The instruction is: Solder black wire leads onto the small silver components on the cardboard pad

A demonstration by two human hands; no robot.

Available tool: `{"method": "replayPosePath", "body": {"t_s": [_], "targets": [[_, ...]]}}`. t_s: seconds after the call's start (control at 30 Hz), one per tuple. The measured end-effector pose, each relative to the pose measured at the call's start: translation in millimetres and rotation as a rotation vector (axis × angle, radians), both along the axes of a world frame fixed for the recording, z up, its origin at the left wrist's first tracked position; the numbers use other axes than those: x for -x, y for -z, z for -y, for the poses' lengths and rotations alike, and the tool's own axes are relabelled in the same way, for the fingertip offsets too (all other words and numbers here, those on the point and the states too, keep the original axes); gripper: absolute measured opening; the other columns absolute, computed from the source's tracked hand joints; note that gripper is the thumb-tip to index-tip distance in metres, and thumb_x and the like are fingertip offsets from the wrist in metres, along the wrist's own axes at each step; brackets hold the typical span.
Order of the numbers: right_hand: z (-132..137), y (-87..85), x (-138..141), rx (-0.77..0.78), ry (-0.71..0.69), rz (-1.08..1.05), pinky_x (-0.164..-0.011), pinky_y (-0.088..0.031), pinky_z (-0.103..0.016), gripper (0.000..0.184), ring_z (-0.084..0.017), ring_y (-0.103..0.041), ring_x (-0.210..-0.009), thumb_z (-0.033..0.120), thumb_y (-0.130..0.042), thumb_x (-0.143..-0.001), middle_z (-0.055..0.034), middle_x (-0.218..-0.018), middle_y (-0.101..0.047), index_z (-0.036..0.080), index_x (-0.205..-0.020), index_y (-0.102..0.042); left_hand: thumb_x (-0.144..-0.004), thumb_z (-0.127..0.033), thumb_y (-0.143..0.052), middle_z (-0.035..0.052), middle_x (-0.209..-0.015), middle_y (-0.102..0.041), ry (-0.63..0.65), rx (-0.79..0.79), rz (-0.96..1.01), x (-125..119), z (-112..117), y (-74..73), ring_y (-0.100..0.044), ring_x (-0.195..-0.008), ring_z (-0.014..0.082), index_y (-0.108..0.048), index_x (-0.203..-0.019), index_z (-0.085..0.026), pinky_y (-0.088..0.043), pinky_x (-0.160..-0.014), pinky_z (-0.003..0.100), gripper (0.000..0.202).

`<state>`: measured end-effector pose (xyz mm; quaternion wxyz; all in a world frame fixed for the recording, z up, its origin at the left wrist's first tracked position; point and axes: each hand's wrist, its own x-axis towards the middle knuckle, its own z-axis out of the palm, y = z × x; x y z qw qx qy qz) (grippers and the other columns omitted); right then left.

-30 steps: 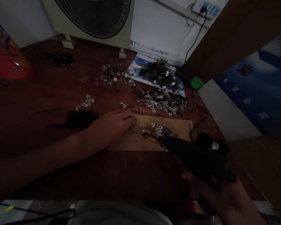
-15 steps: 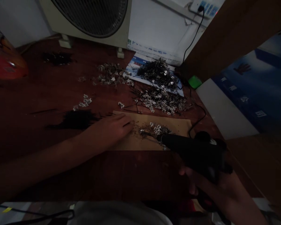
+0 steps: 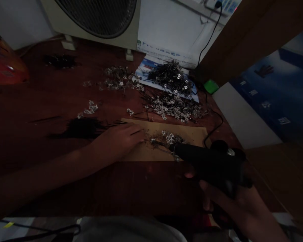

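My right hand (image 3: 222, 198) is wrapped round the grip of a black gun-shaped tool (image 3: 209, 161) whose metal tip (image 3: 156, 143) points left onto a brown cardboard sheet (image 3: 192, 132). My left hand (image 3: 121, 139) rests on the cardboard's left part, fingers pinched on a thin dark pin right by the tip. A small heap of shiny metal bits (image 3: 170, 137) lies on the cardboard just beyond the tip.
On the dark red table (image 3: 53, 97) lie a big heap of metal bits (image 3: 176, 107), a pile of dark pins (image 3: 169, 75) on blue paper, a smaller heap (image 3: 117, 79) and a black clump (image 3: 82, 127). A fan (image 3: 96, 20) stands at the back. A black cord (image 3: 213, 126) curls right.
My left hand has crept a little to the right toward the tool's tip. The tool and my right hand have stayed almost still.
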<state>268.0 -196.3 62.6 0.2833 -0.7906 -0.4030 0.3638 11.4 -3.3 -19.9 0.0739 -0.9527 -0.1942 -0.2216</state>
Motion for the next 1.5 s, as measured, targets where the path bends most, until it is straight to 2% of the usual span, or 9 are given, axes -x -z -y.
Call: {"method": "replayPosePath", "body": {"t_s": [0.1, 0.23, 0.3, 0.43, 0.77, 0.93, 1.17, 1.37, 1.5], "targets": [[-1, -0.2, 1, 0.01, 0.023, -0.028, -0.045, -0.034, -0.019, 0.052, -0.01, -0.046, -0.047, 0.067, -0.072, -0.088, 0.0019, -0.055, -0.064, 0.019, -0.105, -0.08, -0.111, -0.018, -0.049, 0.0065, -0.103, -0.072, 0.005, -0.022, -0.008, -1, 0, 0.2, -0.068, -0.096, 0.0205, -0.07, -0.109, -0.017, -0.053, -0.083, 0.032, 0.021], [-2, 1.4, 1, -0.046, 0.009, -0.023, -0.049, -0.044, -0.02, 0.046, -0.012, -0.056, -0.049, 0.064, -0.074, -0.088, 0.002, -0.053, -0.063, 0.02, -0.099, -0.079, -0.112, -0.02, -0.047, 0.0058, -0.106, -0.07, 0.008, -0.014, 0.033, -3, 0, 7.6, -0.067, -0.097, 0.0205, -0.07, -0.113, -0.018, -0.052, -0.085, 0.033, 0.022], [-2, 2.0, 0, -0.041, 0.009, -0.015, -0.049, -0.044, -0.02, 0.047, -0.012, -0.058, -0.05, 0.066, -0.074, -0.088, 0.0017, -0.054, -0.064, 0.02, -0.099, -0.079, -0.112, -0.02, -0.046, 0.0053, -0.104, -0.07, -0.005, -0.009, 0.033, -4, 0, 10.9, -0.066, -0.098, 0.0211, -0.069, -0.111, -0.019, -0.052, -0.085, 0.034, 0.024], [-2, 2.2, 0, -0.01, 0.024, -0.018, -0.044, -0.036, -0.017, 0.05, -0.01, -0.047, -0.045, 0.069, -0.075, -0.086, 0.0019, -0.054, -0.064, 0.021, -0.1, -0.08, -0.112, -0.019, -0.045, 0.0061, -0.102, -0.069, -0.018, -0.016, 0.017, -5, 1, 12.5, -0.065, -0.096, 0.022, -0.069, -0.109, -0.019, -0.051, -0.083, 0.034, 0.024], [-2, -2.0, 3, -0.012, 0.034, -0.002, -0.045, -0.036, -0.019, 0.046, -0.011, -0.047, -0.046, 0.063, -0.071, -0.085, 0.0019, -0.053, -0.064, 0.02, -0.099, -0.081, -0.109, -0.015, -0.052, 0.0062, -0.104, -0.069, -0.022, 0.037, -0.054, -3, 2, 6.8, -0.064, -0.099, 0.0221, -0.07, -0.109, -0.018, -0.052, -0.088, 0.034, 0.018], [-1, 0.4, 0, -0.007, 0.02, -0.035, -0.044, -0.037, -0.016, 0.054, -0.009, -0.045, -0.046, 0.071, -0.075, -0.085, 0.0018, -0.053, -0.063, 0.02, -0.102, -0.08, -0.11, -0.017, -0.051, 0.0064, -0.104, -0.069, -0.015, 0.038, -0.041, -4, 2, 6.2, -0.065, -0.1, 0.023, -0.07, -0.109, -0.018, -0.053, -0.087, 0.036, 0.02], [2, 5.4, -1, -0.039, 0.008, -0.043, -0.043, -0.042, -0.019, 0.046, -0.016, -0.063, -0.052, 0.066, -0.073, -0.091, -0.0002, -0.053, -0.065, 0.023, -0.102, -0.082, -0.111, -0.02, -0.048, 0.0059, -0.102, -0.069, -0.008, 0.009, -0.002, -4, 0, 11.7, -0.065, -0.098, 0.0222, -0.071, -0.11, -0.019, -0.053, -0.086, 0.035, 0.024], [12, 8.6, -6, -0.162, 0.174, -0.146, -0.042, -0.042, -0.016, 0.048, -0.011, -0.053, -0.045, 0.071, -0.083, -0.082, 0.0013, -0.048, -0.059, 0.025, -0.095, -0.085, -0.11, -0.019, -0.051, 0.006, -0.108, -0.071, -0.018, 0.058, -0.021, -4, 1, 10.0, -0.067, -0.104, 0.0213, -0.07, -0.116, -0.019, -0.054, -0.094, 0.034, 0.02], [17, 10.8, -15, -0.158, 0.242, -0.188, -0.039, -0.03, -0.011, 0.048, -0.005, -0.038, -0.04, 0.072, -0.086, -0.08, 0.0003, -0.048, -0.059, 0.028, -0.1, -0.086, -0.111, -0.02, -0.048, 0.0067, -0.106, -0.072, -0.031, 0.033, -0.026, -4, 1, 10.2, -0.067, -0.101, 0.0218, -0.072, -0.112, -0.019, -0.053, -0.089, 0.034, 0.023]]}}
